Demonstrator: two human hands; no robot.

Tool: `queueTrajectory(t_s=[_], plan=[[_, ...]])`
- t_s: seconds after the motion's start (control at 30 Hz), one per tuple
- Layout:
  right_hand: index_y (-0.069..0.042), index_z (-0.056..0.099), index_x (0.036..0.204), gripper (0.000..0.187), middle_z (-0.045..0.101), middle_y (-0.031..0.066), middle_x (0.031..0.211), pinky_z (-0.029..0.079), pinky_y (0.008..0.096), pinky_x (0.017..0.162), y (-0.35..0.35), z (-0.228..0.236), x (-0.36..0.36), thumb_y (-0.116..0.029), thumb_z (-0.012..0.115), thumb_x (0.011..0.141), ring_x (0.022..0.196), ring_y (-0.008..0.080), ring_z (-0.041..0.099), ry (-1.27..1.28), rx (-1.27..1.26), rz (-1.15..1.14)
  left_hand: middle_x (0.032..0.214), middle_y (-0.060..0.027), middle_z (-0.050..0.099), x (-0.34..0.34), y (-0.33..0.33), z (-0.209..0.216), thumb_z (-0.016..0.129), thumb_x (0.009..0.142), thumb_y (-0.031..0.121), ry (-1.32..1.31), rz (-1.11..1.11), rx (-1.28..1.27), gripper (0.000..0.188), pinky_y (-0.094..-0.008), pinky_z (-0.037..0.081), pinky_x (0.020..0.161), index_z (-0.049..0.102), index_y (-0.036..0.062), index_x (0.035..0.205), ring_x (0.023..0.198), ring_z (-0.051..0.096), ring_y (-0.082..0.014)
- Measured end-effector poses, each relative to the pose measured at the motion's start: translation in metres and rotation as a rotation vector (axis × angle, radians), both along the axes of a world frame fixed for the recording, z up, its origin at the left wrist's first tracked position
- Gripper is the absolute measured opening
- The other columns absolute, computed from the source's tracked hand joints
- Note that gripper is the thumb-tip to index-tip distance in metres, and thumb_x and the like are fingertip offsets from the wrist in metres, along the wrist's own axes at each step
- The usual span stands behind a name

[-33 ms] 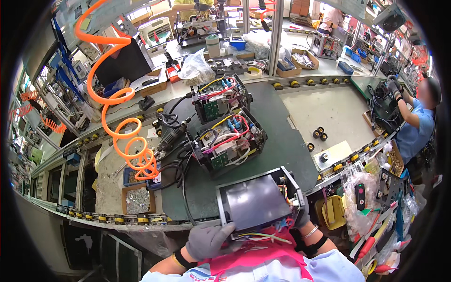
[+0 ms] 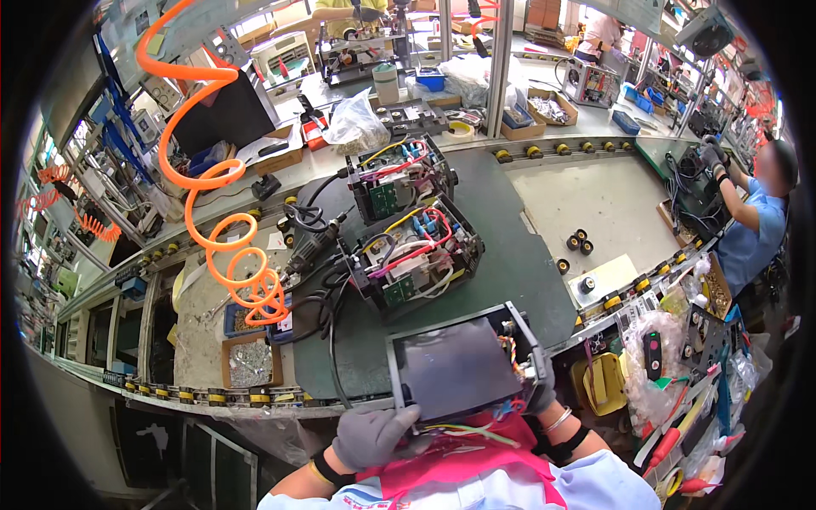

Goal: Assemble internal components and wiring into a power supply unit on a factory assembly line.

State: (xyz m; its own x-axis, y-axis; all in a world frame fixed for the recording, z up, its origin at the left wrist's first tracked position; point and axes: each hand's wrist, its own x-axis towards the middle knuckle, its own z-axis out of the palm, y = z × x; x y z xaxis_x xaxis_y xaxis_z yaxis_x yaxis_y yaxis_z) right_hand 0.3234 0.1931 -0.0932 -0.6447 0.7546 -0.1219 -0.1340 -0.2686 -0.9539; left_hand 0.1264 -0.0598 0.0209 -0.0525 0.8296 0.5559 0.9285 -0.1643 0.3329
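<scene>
At the front edge of the work board I hold an open metal equipment chassis (image 2: 466, 367) with a dark flat sheet across its middle and coloured wires at its near and right sides. My gloved left hand (image 2: 374, 435) grips the near left corner, thumb on top. The gloved right hand (image 2: 544, 393) is closed round the right side; its fingers are mostly hidden behind the frame. Beyond it, on the dark green board (image 2: 518, 280), sit two similar open units, a nearer one (image 2: 416, 255) and a farther one (image 2: 401, 178), both with circuit boards and red and yellow wires.
A power screwdriver (image 2: 316, 246) and black cables lie left of the units. An orange coiled hose (image 2: 246, 280) hangs there, above a cardboard box of small parts (image 2: 251, 361). Right are a yellow bin (image 2: 602, 382), bagged tools and a co-worker (image 2: 756, 204) handling cables.
The chassis has shifted slightly left and turned a little in my hands. Both hands keep their grip, and the two units on the board stay put.
</scene>
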Motion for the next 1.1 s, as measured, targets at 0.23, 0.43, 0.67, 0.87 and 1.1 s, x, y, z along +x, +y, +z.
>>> queueTrajectory(t_s=[0.23, 0.43, 0.67, 0.87, 1.1], plan=[[0.003, 0.055, 0.128, 0.057, 0.063, 0.0196, 0.112, 0.048, 0.0374, 0.092, 0.013, 0.024, -0.044, -0.046, 0.041, 0.102, 0.105, 0.0288, 0.062, -0.076, 0.547, 0.258, 0.065, 0.0029, 0.056, -0.021, -0.035, -0.02, 0.08, 0.076, 0.04, 0.15, 0.056, -0.119, 0.064, -0.0296, 0.046, 0.051, 0.054, 0.0034, 0.121, 0.054, 0.058, -0.0164], [-0.003, 0.063, 0.122, 0.049, 0.07, 0.0206, 0.106, 0.053, 0.0382, 0.088, 0.101, 0.15, -0.047, -0.043, 0.059, 0.095, 0.101, 0.0335, 0.068, -0.735, 0.981, 0.754, 0.072, -0.003, 0.06, -0.056, -0.054, 0.029, 0.075, 0.079, 0.045, 0.153, 0.049, -0.283, 0.057, -0.0355, 0.048, 0.059, 0.06, 0.0078, 0.12, 0.061, 0.06, -0.0221], [0.001, 0.06, 0.127, 0.044, 0.07, 0.0117, 0.112, 0.052, 0.0335, 0.092, 0.147, 0.205, -0.109, -0.028, 0.065, 0.094, 0.101, 0.0187, 0.066, -0.577, 0.88, 0.585, 0.077, -0.0049, 0.066, -0.166, -0.05, 0.035, 0.072, 0.088, 0.018, -0.595, 0.517, -0.048, 0.03, -0.0301, 0.05, 0.059, 0.064, 0.003, 0.112, 0.066, 0.064, -0.015], [0.003, 0.062, 0.123, 0.036, 0.069, 0.0113, 0.112, 0.05, 0.0303, 0.093, 0.155, 0.163, -0.178, -0.018, 0.064, 0.094, 0.103, 0.0159, 0.063, -0.298, 0.758, 0.434, 0.068, -0.0028, 0.065, -0.235, -0.073, -0.005, 0.071, 0.089, 0.028, -1.267, 0.644, -0.431, 0.028, -0.0238, 0.048, 0.055, 0.07, 0.0003, 0.09, 0.06, 0.063, -0.0118], [0.003, 0.063, 0.121, 0.033, 0.069, 0.0087, 0.107, 0.051, 0.03, 0.09, 0.144, 0.166, -0.195, -0.015, 0.063, 0.094, 0.099, 0.0143, 0.063, -0.263, 0.647, 0.41, 0.084, -0.0056, 0.071, -0.299, -0.124, -0.016, 0.071, 0.088, 0.032, -1.265, 0.681, -0.623, 0.031, -0.0255, 0.051, 0.057, 0.07, 0.003, 0.099, 0.063, 0.065, -0.0131]])
